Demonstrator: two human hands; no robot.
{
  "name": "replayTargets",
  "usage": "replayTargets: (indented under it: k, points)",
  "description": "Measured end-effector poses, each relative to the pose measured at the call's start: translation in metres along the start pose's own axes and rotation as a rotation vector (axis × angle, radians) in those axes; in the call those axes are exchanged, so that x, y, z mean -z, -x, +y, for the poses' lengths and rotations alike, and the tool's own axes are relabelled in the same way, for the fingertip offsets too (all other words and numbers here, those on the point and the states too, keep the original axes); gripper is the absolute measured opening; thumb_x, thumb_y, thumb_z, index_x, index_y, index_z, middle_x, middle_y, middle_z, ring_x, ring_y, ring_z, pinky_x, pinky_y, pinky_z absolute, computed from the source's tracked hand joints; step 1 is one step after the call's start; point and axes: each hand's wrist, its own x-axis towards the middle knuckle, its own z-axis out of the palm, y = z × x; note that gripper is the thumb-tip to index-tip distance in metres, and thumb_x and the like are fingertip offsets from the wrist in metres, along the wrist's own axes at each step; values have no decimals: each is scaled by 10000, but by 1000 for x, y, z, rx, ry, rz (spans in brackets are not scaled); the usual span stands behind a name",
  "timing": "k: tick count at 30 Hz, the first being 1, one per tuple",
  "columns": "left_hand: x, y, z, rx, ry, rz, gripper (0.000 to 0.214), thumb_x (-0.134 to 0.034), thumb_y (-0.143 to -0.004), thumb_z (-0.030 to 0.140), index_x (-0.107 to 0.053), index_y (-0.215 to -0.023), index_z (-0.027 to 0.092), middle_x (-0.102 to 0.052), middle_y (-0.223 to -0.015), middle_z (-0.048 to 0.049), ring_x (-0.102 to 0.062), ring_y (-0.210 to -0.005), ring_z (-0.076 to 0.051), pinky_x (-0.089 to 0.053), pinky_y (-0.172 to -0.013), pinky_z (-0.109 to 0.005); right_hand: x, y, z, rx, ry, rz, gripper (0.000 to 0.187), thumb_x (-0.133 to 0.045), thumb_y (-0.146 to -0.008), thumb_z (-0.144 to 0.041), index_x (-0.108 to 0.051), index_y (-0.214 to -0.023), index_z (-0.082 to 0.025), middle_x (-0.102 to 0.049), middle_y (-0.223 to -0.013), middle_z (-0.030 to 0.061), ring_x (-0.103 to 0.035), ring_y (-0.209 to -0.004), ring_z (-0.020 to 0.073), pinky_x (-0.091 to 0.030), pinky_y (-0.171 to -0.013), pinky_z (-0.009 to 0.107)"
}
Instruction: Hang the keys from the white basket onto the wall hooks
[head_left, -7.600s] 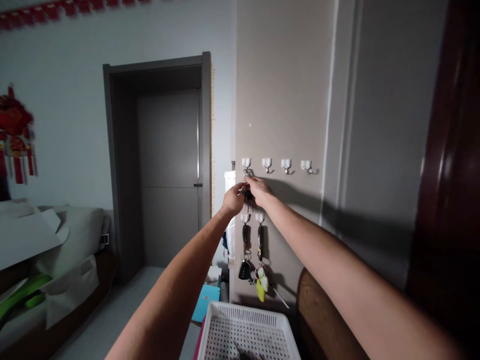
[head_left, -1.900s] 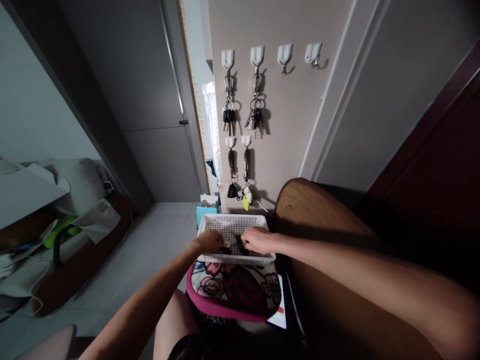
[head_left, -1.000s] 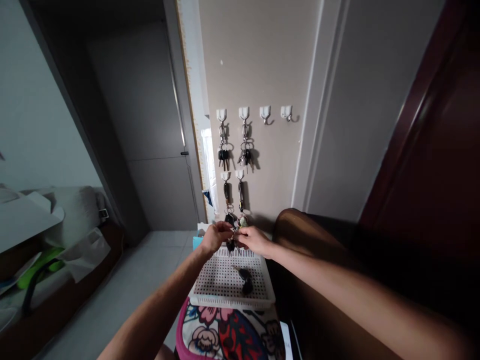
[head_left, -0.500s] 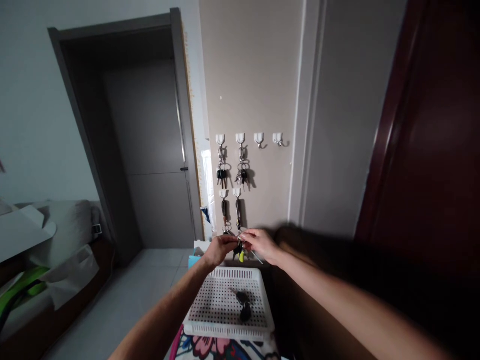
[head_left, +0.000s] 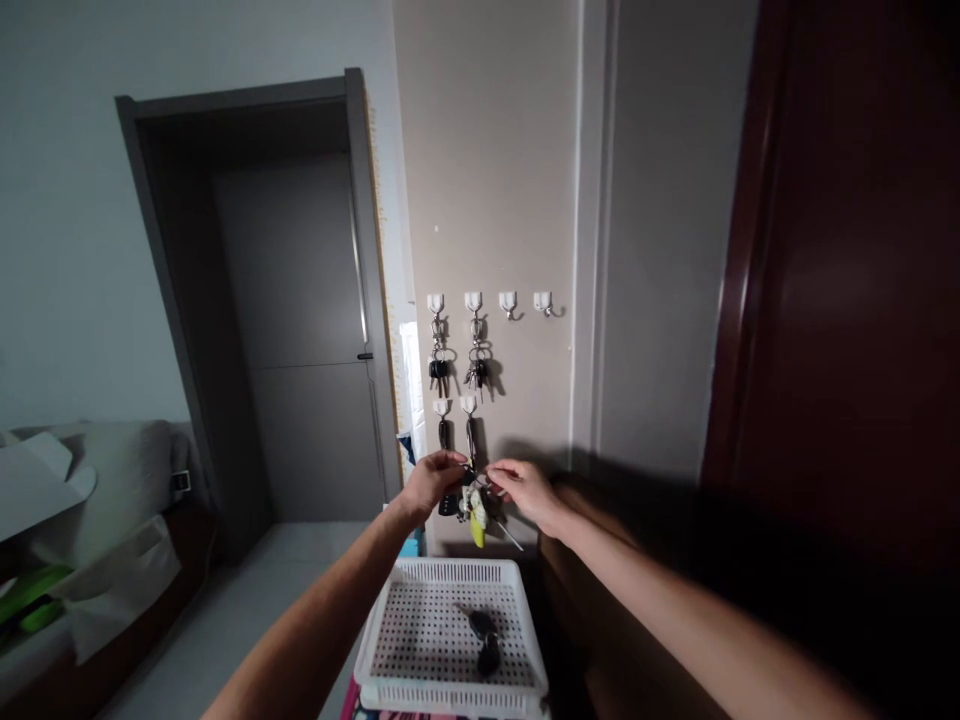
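That yellow-tagged key bunch [head_left: 478, 524] hangs lengthwise 12-to-6, at 5 o'clock from the fingers of the left hand [head_left: 433, 482] and 7 from the right hand [head_left: 527, 490] fingers (bit closer), all bent in, can't tell if clamped.

Small dark keys [head_left: 469, 476], shape indistinct, hang from the left hand [head_left: 433, 482], just above a pale fob [head_left: 475, 504].

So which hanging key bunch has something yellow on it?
The bunch below the lower row's right hook: a yellow piece hangs there, while the other three show none.
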Motion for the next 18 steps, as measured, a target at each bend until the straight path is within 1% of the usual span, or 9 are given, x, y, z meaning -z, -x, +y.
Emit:
replayTargets:
  k: [3,6,9,11,14,18]
  points:
    - [-1,-5,11,-16,-2,-15,257,-590,-492,221,-480,-705,128,-426,-515,56,-396,-452,-20,-314,-469,-163,1,2,-3,46,30,-42,212,-439,-632,-268,-542,-752,-125,-547,-630,13,-487,-582,103,-375,-517,214]
    - [-4,-8,16,-38,-3,-84,268,-586,-497,218,-469,-720,126,-400,-492,67,-381,-434,-17,-293,-449,-161,-1,4,-5,96,-5,-109,208,-444,-632,-273,-540,-738,-124,-542,-619,5,-482,-563,97,-371,-527,216]
    - [-6,-10,18,-61,-7,-154,268,-573,-510,208,-461,-738,123,-391,-485,70,-376,-426,-16,-281,-440,-161,-2,4,-5,133,-82,-132,201,-453,-625,-285,-520,-724,-124,-537,-622,1,-487,-568,97,-369,-539,218]
    - [-7,-12,20,-87,-21,-171,261,-565,-517,196,-460,-744,122,-389,-481,73,-359,-411,-9,-266,-427,-157,-2,3,-5,115,-116,-122,193,-456,-618,-294,-504,-701,-127,-526,-589,-7,-484,-543,96,-366,-525,221]
    - [-7,-15,26,-126,-57,-155,252,-562,-518,183,-462,-740,119,-392,-474,76,-321,-381,1,-230,-396,-153,4,0,-9,87,-95,-65,191,-465,-605,-304,-502,-659,-125,-507,-541,-16,-460,-500,87,-352,-501,218]
    - [-7,-21,34,-163,-59,-142,259,-564,-514,190,-454,-738,123,-385,-453,80,-316,-365,-6,-204,-373,-158,17,-3,-22,82,-54,27,237,-492,-583,-322,-532,-682,-111,-537,-639,19,-461,-586,94,-333,-531,212]
